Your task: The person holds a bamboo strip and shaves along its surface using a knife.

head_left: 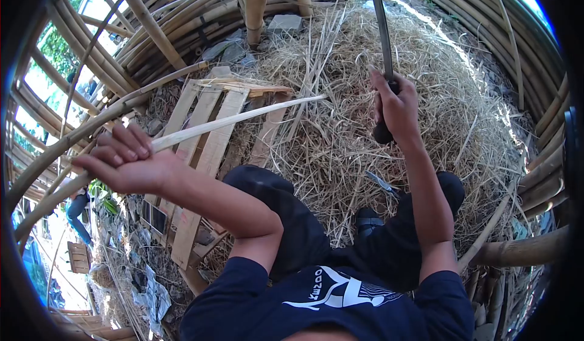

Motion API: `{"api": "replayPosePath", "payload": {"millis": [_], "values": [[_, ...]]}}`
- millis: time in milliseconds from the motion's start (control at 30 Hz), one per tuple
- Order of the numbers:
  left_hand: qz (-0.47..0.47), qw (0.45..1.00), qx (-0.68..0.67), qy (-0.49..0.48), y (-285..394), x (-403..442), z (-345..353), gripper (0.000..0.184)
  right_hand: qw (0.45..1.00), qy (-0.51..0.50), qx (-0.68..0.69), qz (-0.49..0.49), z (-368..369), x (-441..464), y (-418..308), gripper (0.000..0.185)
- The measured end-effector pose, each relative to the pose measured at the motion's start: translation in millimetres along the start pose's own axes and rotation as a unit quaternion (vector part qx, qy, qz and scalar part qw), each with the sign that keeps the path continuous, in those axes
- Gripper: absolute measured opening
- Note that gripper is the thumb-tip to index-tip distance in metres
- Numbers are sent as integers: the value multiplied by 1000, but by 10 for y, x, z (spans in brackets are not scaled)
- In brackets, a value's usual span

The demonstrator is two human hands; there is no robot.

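Note:
My left hand (131, 158) is closed around a long pale bamboo strip (231, 120), with the fingers curled over it. The strip slants up to the right, and its thin tip lies over the straw between my hands. In my right hand (398, 107) is the black handle of a machete (383, 37). Its long dark blade points up and away from me, apart from the strip. On the shavings near my right knee lies a small object like a knife (382, 183), partly hidden at its lower end.
Heaped bamboo shavings (340, 152) cover the ground before me. A wooden pallet (213, 140) lies under the strip. Bamboo poles (517, 43) stack along the right, and upright posts (257, 6) stand ahead. Another person's leg (78, 216) shows at the far left.

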State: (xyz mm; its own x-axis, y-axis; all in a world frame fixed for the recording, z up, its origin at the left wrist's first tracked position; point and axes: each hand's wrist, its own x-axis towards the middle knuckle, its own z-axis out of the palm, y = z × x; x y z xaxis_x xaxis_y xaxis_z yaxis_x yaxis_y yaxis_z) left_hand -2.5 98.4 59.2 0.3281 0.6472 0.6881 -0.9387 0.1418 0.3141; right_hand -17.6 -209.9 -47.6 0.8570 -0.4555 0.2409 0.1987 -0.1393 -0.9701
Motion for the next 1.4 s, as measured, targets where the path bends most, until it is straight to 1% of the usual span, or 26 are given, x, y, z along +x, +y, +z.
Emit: {"api": "replayPosePath", "payload": {"millis": [67,133,200,267,333,400,467,533,567,600,667,700,733,800,833,900,1000,1067,1100,1133,1167,1200,1233,1333,1367,1400], "values": [[12,999,-18,-38,150,41,-75,55,1000,1,-31,-3,-107,2,24,34],[22,999,-5,-38,270,40,-103,55,993,-20,-118,14,-209,-7,25,35],[28,999,5,-23,378,35,-112,54,991,-31,-128,21,-278,-26,63,33],[20,996,-41,-72,490,43,-188,54,982,-25,-184,19,-309,-68,174,32],[16,984,-128,-125,655,23,-259,54,984,-25,-177,27,-317,-87,296,31],[25,965,-163,-204,816,18,-357,55,985,-22,-170,32,-319,-136,371,31],[30,968,-163,-190,894,-13,-353,56,988,-29,-134,66,-305,-148,421,30],[33,964,-190,-181,791,-49,-282,53,991,-30,-78,107,-272,-149,430,30],[5,963,-208,-173,716,-93,-179,52,992,-37,-27,120,-253,-138,472,33],[-23,960,-225,-164,629,-144,-62,50,992,-37,-24,121,-235,-142,460,33],[-85,953,-240,-163,411,-287,166,49,987,-36,51,151,-202,-157,420,36],[-107,960,-213,-146,310,-400,303,47,984,-41,90,150,-194,-152,455,36],[-128,965,-186,-130,219,-513,424,45,984,-38,91,150,-199,-170,432,36],[-168,954,-188,-164,-9,-699,505,46,976,-38,147,159,-210,-183,352,41],[-169,952,-193,-167,-94,-793,545,46,976,-44,148,153,-222,-183,343,47],[-238,925,-216,-203,-237,-977,630,50,973,-30,163,158,-222,-151,357,48],[-251,918,-239,-192,-371,-1257,743,55,965,-21,190,178,-243,-102,361,51],[-266,908,-244,-212,-353,-1377,799,55,934,-25,252,254,-271,-77,367,53],[-247,918,-228,-210,-349,-1436,817,55,913,-41,290,285,-293,-52,360,53],[-226,928,-211,-206,-345,-1483,829,55,912,-39,292,284,-307,-20,382,53],[-259,916,-224,-209,-343,-1517,830,55,890,-33,357,281,-306,19,420,50],[-258,916,-223,-211,-345,-1532,832,55,864,-30,420,277,-300,53,440,47],[-254,915,-222,-219,-345,-1544,830,55,853,-19,440,280,-308,84,446,43],[-259,915,-196,-241,-338,-1597,838,53,852,-27,451,266,-271,204,563,40],[-267,915,-172,-250,-330,-1600,822,51,852,13,443,278,-240,221,540,31],[-262,917,-165,-250,-327,-1586,788,51,850,6,445,281,-208,245,550,31]]}}
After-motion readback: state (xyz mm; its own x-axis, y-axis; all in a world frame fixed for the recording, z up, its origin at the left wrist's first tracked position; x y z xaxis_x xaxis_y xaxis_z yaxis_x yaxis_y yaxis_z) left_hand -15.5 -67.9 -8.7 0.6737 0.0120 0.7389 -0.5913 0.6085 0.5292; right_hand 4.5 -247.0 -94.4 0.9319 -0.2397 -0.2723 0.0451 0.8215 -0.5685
